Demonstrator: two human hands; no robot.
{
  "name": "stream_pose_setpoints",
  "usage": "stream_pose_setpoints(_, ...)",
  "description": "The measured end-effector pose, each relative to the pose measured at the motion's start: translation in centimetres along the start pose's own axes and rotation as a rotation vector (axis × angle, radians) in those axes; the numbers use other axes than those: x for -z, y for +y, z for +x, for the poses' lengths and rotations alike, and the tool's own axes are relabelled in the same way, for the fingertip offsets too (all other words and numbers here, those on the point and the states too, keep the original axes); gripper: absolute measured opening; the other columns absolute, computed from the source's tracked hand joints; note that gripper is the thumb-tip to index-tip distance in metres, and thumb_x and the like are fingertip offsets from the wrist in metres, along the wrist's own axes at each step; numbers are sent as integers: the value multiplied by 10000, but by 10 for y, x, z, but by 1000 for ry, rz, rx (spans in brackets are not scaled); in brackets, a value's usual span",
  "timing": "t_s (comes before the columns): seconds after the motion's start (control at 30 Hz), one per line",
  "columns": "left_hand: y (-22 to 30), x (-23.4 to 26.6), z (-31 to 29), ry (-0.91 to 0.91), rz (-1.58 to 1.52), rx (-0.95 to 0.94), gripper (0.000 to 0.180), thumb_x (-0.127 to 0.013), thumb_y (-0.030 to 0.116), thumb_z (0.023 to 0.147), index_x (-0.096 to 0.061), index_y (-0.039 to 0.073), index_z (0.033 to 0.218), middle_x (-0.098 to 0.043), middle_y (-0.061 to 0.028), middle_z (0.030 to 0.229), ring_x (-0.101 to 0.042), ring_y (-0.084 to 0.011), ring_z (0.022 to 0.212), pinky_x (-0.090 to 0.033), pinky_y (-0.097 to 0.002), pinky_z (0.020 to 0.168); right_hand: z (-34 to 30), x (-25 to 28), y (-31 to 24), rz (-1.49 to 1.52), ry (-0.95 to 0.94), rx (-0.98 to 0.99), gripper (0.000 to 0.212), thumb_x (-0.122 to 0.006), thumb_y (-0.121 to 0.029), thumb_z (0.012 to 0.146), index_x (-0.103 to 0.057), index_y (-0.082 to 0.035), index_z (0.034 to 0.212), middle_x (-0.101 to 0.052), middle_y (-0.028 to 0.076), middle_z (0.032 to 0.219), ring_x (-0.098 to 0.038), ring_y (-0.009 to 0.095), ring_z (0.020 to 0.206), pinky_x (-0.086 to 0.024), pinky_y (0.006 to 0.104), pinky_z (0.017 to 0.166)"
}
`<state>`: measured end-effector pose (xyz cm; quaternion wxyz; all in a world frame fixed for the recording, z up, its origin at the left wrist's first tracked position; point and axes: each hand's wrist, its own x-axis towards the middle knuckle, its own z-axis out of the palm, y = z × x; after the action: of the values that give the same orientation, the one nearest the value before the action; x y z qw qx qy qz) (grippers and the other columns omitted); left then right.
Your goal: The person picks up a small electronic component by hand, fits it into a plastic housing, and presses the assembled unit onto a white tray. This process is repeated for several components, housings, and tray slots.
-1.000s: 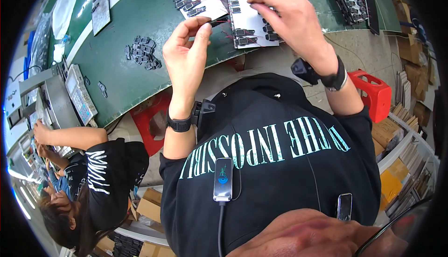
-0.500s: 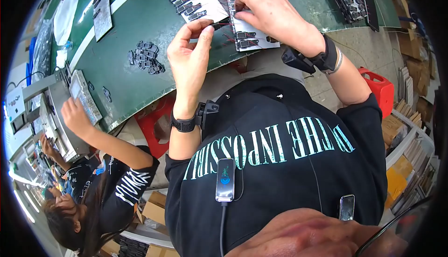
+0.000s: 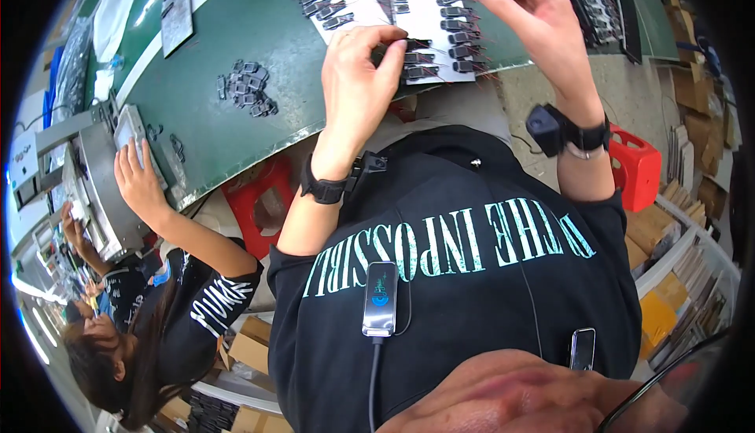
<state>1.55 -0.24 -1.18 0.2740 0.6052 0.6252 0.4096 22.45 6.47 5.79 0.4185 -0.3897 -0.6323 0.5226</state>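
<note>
My left hand [image 3: 362, 71] is at the near left edge of a white board [image 3: 435, 24], its thumb and index finger pinched on a small black wired part [image 3: 419, 43]. That part lies partly behind the fingertips. Two columns of similar black rectangular parts with thin red wires line this board. Above the right column, my right hand [image 3: 531, 8] is raised with thumb and index finger apart and nothing visible between them. A black part [image 3: 464, 51] in that column lies below it.
A second white board [image 3: 346, 0] with black parts lies to the left. Farther left is a pile of loose black parts [image 3: 248, 87] on the green table [image 3: 291, 63]. A rack of parts [image 3: 586, 0] stands right. A co-worker's hand [image 3: 138, 173] is beside a metal machine [image 3: 102, 181].
My left hand has moved right to the board's near left column. My right hand has lifted away to the right, uncovering the right column. The co-worker's hand has shifted slightly.
</note>
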Motion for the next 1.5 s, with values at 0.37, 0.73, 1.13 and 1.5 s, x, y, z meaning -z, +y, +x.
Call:
stream_pose_setpoints(0.37, -11, 73, -11, 301, 421, -365, 140, -706, 108, 830, -744, 75, 961, -697, -85, 952, -622, -289, 967, -518, -390, 826, -42, -7, -24, 84, -10, -93, 164, -604, -43, 980, -636, 12, 1131, -689, 82, 1089, -634, 127, 975, -491, 256, 897)
stream_pose_setpoints(0.73, -54, 153, 10, -8, 913, -298, 185, -676, 58, 819, -740, 93, 989, -683, -56, 993, -607, -259, 972, -548, -361, 800, -50, -10, -15, 63, -59, -144, 149, -614, -9, 965, -636, 24, 1108, -674, 64, 1046, -643, 120, 936, -488, 247, 874)
stream_pose_setpoints(1.13, -1, 74, 1, 166, -206, -46, 223, -678, 26, 911, -715, 18, 1130, -732, -69, 927, -707, -164, 782, -574, -287, 726, -49, -32, -7, 208, -99, -124, 145, -615, 31, 946, -641, 32, 1089, -669, 61, 1036, -645, 105, 920, -518, 231, 846)
stream_pose_setpoints(1.5, 26, -1, -16, 29, -886, 305, 234, -620, 31, 974, -658, -78, 1178, -721, -149, 1012, -728, -194, 885, -607, -271, 789, -35, -46, 25, -104, 40, -8, 144, -659, -19, 937, -670, 15, 1075, -678, 21, 1003, -657, 82, 896, -542, 224, 802)
